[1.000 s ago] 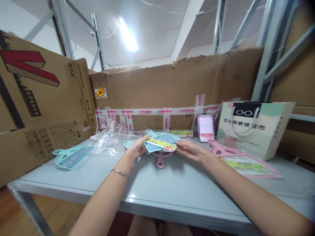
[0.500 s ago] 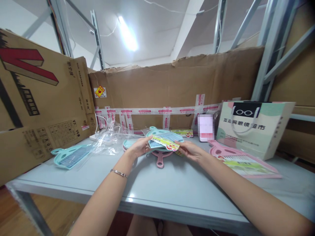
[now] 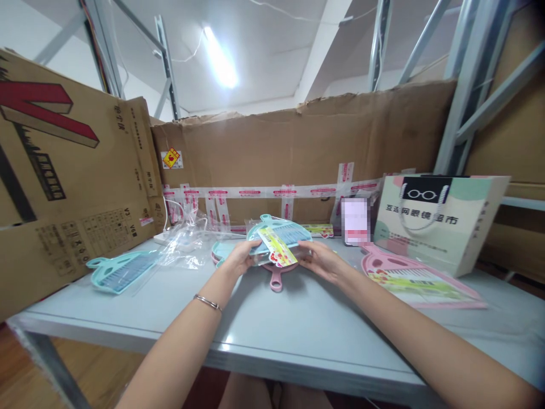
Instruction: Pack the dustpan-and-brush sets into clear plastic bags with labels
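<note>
Both hands hold a teal plastic dustpan-and-brush set just above the grey table, near its far middle. A yellow-green paper label lies slanted across the set's front. My left hand grips the set's left edge, fingers curled. My right hand pinches its right edge. A pink handled piece lies on the table directly beneath the held set, mostly hidden by it.
A second teal set lies at the left. Crumpled clear plastic bags sit behind it. A pink set with a label and a paper gift bag stand at the right. Cardboard walls enclose the back and left.
The teal set has been lifted and tilted more upright between my hands. The label has turned from lying nearly flat to slanting steeply. Both hands closed in slightly.
</note>
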Motion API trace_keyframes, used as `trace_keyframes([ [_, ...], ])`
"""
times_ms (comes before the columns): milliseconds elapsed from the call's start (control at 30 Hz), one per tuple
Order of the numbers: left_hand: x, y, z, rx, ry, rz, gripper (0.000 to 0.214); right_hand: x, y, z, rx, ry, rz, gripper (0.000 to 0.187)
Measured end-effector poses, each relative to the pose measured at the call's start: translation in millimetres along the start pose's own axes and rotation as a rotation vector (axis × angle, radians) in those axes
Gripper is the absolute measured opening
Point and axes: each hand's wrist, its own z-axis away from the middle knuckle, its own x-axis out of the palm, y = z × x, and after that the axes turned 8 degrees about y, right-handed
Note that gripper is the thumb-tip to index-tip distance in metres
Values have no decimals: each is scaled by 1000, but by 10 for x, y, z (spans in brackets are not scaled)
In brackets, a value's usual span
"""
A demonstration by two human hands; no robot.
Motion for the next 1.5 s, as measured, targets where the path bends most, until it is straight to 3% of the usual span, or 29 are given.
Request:
trace_keyframes([
  [100, -5, -32, -38, 23, 1, 10, 11, 50, 21, 86, 25, -129, 22, 24],
  [200, -4, -65, -41, 56, -67, -42, 12, 104, 89, 118, 19, -127, 98, 30],
  [367, 10, -75, 48, 131, -175, -160, 23, 108, 170, 36, -5, 170, 80, 15],
  [500, 39, -31, 156, 169, -289, -191, 32, 57, 150, -30, 10, 345, 94, 19],
  [567, 51, -13, 173, 141, -268, -167, 27, 40, 113, -33, 18, 305, 57, 19],
  [700, 47, 7, 127, 45, -132, -94, 16, 12, 22, -6, 34, 58, -36, 11],
  [800, 23, 41, 110, 29, -127, -73, 18, -17, -12, -1, 22, -41, -26, 16],
  [967, -1, 123, 180, 109, -286, -95, 25, -11, 2, -26, 28, 107, -52, 13],
  [1100, 32, 133, 196, 205, -129, -138, 64, 32, 31, -60, -18, 224, -122, 14],
  [1167, 48, 159, 204, 242, -80, -170, 73, 21, 42, -97, -32, 251, -152, 16],
  [1333, 0, 284, 289, 381, -188, -232, 64, -82, 45, -199, -76, 251, -153, 16],
  [1433, -24, 250, 321, 546, -345, -404, 58, -96, 31, -188, -116, 187, -112, 14],
  [1500, -8, 185, 303, 664, -343, -481, 44, -78, 11, -144, -132, 112, -76, 14],
])
